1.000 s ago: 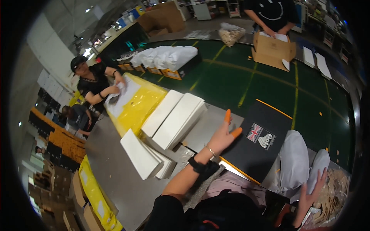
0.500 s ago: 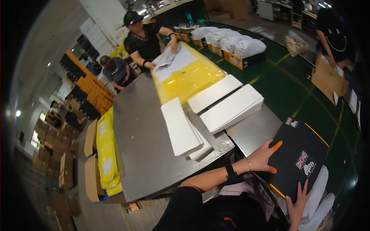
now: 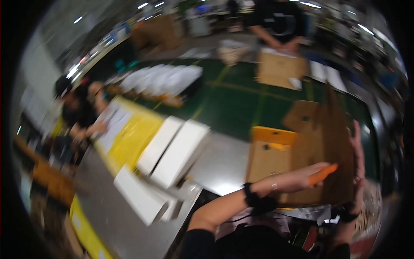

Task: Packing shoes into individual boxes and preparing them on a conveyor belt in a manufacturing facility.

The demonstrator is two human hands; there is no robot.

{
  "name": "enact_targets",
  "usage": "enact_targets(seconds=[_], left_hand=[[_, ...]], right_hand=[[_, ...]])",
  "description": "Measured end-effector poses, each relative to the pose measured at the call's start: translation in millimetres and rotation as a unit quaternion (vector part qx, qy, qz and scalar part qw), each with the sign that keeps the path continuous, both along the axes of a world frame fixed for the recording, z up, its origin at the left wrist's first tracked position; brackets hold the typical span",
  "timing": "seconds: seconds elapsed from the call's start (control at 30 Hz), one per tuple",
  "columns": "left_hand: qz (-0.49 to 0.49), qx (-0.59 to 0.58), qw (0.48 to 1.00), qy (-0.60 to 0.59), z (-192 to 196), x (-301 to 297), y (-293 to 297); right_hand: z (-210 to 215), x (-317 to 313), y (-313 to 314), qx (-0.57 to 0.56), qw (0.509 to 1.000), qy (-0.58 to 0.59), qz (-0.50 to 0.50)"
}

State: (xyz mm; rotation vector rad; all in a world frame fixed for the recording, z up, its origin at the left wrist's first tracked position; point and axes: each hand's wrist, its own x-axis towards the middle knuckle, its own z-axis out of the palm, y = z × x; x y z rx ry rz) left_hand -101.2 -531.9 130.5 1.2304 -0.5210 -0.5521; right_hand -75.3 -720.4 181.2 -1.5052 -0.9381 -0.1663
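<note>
A shoebox with an orange rim and plain brown inside stands open in front of me at the right. Its brown lid is tilted up. My left hand, orange covers on its fingers, reaches over the box toward the lid's inner side, fingers stretched out; motion smears whether it touches. Along the lid's outer right side, my right hand lies with fingers straight and pointing up. Nothing shows in either hand.
White stacks of paper lie on the metal table, left of the box. Beyond are a yellow plastic-wrapped bundle and wrapped items on the green surface. One person works far left, another opposite beside a cardboard piece.
The black box's lid has swung up, showing the brown inside. My right hand has moved up along the lid's outer side. The whole view has turned to the right.
</note>
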Motion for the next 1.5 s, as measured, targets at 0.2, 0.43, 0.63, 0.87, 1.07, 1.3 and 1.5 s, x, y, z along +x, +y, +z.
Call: enact_targets(seconds=[0.2, 0.43, 0.63, 0.87, 1.07, 1.3, 1.5], left_hand=[[0.322, 0.39, 0.777, -0.375, -39, 26, 31], [0.298, 0.396, 0.837, 0.233, -136, 23, 181], [0.507, 0.173, 0.829, -0.161, -39, 63, 175], [0.555, 0.124, 0.81, -0.142, -19, 60, 151], [0.472, 0.037, 0.881, -0.002, -27, 44, 114], [0.353, -0.056, 0.914, 0.191, -49, -13, 59], [0.262, -0.138, 0.89, 0.347, -66, -62, 33]], right_hand=[[25, 10, -120, -0.194, 0.971, 0.088, -0.106], [-23, 34, -202, -0.296, 0.936, 0.161, -0.102], [-13, 54, -207, -0.228, 0.953, 0.089, -0.18], [-78, 55, -179, -0.246, 0.925, 0.203, -0.205], [-148, 67, -169, -0.415, 0.88, -0.049, -0.225], [-85, 103, -150, -0.23, 0.867, -0.377, -0.232], [6, 91, -83, -0.306, 0.914, -0.155, -0.215]])
